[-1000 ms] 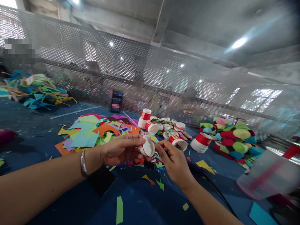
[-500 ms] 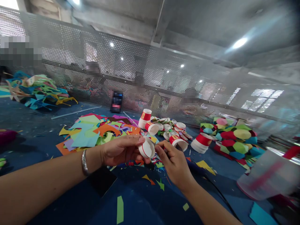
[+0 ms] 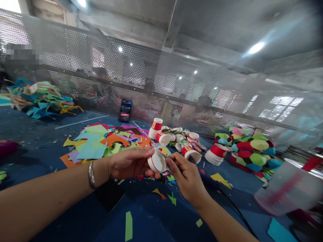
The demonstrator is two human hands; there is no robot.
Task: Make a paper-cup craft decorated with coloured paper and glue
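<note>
- Perforated screen [image 3: 141, 84] behind the paper pile [image 3: 91, 148].
- Blue table [image 3: 85, 222] under the pile.
- Your left hand [image 3: 131, 163], at the pile's right front, pinches a white cup base [image 3: 156, 162] between thumb and fingers.
- Your right hand [image 3: 186, 176], farther right of the pile: fingers curled in around a thin, mostly hidden tool [image 3: 164, 155].

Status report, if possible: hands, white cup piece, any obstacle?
Left hand holds white cup piece, tilted. Right hand grips thin tool, mostly hidden, beside it. Nothing visible blocking.
</note>
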